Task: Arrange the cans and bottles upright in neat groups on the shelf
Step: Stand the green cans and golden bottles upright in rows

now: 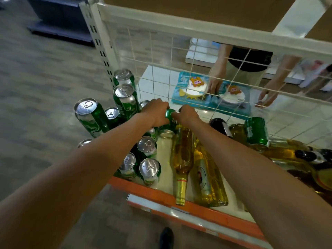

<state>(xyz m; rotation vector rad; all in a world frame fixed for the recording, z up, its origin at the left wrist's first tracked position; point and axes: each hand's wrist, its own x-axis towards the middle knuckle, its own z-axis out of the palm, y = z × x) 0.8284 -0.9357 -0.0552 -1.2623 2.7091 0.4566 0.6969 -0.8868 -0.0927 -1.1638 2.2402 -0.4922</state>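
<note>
Past the orange shelf lip [152, 191], our left hand [156, 112] and right hand [186, 115] both curl round one green can [169, 114] — seemingly mid-placement — next we'd seat it upright beside the standing cans [149, 168].

Shop aisle with stocked retail shelving.
White slotted upright [100, 42], wire-mesh back [161, 56], orange price-strip edge [179, 200]; cans [124, 97] and bottles [181, 159] near, packaged toys [197, 87] far.
</note>
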